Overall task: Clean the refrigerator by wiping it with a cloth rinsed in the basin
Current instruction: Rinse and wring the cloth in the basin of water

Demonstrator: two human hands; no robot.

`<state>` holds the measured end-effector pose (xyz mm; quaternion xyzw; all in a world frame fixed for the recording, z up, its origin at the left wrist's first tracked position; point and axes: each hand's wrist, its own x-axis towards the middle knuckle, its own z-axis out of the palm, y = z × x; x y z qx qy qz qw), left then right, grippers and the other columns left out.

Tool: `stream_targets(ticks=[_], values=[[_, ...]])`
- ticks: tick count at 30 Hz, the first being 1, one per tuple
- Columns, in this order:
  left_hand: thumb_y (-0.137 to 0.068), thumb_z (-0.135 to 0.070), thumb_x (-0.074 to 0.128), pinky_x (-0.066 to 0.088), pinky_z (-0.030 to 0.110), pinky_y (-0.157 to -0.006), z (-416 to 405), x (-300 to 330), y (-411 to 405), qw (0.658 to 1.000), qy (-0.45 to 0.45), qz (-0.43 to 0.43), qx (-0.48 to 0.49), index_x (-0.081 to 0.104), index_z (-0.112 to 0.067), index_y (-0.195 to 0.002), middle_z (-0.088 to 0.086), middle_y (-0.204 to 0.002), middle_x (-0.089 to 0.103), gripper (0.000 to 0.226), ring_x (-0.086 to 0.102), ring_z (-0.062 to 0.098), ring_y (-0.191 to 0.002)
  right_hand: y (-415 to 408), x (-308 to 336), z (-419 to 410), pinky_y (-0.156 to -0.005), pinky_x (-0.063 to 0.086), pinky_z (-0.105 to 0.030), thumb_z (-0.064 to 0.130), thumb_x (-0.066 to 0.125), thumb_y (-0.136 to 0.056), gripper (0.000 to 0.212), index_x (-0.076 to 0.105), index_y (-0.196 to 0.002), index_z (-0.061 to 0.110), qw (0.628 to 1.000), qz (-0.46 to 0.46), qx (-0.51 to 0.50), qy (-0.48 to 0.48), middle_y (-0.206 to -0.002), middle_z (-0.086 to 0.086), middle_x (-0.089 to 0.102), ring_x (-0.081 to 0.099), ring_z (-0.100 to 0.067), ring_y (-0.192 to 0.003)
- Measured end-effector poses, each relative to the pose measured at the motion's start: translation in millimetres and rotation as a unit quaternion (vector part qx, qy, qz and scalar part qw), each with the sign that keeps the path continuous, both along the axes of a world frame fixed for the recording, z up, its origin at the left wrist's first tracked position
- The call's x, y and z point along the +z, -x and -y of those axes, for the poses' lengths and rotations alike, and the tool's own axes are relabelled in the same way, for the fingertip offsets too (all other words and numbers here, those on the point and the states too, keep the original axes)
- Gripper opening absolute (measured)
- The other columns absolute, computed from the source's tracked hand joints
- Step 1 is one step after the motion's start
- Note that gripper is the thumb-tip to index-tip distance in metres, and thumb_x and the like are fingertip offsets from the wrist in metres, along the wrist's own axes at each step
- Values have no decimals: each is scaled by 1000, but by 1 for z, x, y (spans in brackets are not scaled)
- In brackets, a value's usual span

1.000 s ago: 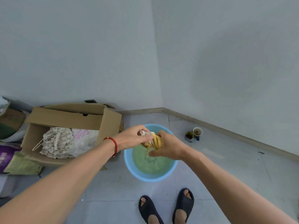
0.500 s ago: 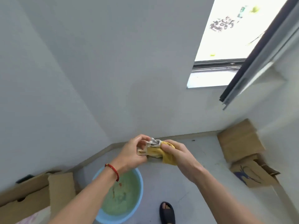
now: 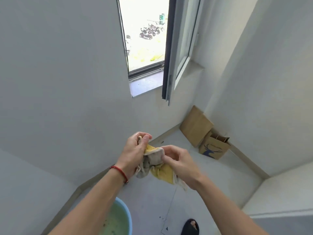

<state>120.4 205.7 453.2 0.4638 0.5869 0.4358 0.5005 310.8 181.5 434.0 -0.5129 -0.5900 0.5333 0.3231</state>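
Basin [image 3: 129, 223]: light blue, at the bottom edge of the view on the floor [image 3: 152, 200], partly hidden behind the left forearm; it holds cloudy greenish water.
Foot [image 3: 191, 226]: one foot in a dark slipper on the floor at the bottom edge, to the right of the basin and apart from it.
Left wrist: a red string bracelet [image 3: 120, 170] circles it.
Left hand [image 3: 133, 152]: grip closed on the cloth; thumb and curled fingers pinch its upper end, and the palm lies against the bunched grey part.
Right hand [image 3: 179, 162]: grip closed on the cloth; the curled fingers hold its grey edge, and the yellow part hangs under the palm.
Cloth [image 3: 156, 164]: yellow with a worn grey-white side, bunched between the two hands, held in the air above the floor, beyond the basin and not over it; a loose strip trails below the right wrist.
Cardboard pieces [image 3: 195, 127]: a flat brown sheet leans against the wall in the far right corner of the floor.
Paper bag [image 3: 214, 147]: brown, with a dark deer print, touching the leaning cardboard.
Window [image 3: 145, 36]: in the far wall, its sash swung open inward; parked scooters show outside in bright light.
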Motion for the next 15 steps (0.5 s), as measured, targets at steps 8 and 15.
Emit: stream_targets(ticks=[8,15], values=[[-108,-26,49,51,24,-60,-49,60,-91,979,89,-20,-182,59,-8,-114,3,-81,51,22,54,7,-62,-76,3,-31,-99,56,-41,39,77,-92,37,63,-126,36,999,8,40,-33,-115,11,73,69,-11,-110],[-73,-41,86,57,46,-94,-94,75,-157,931,216,18,-293,36,-31,-144,9,-121,72,88,72,27,-108,-173,24,-66,-92,58,-35,25,56,-107,21,70,-120,18,989,-97,-111,-32,-108,-1,77,72,-15,-101]])
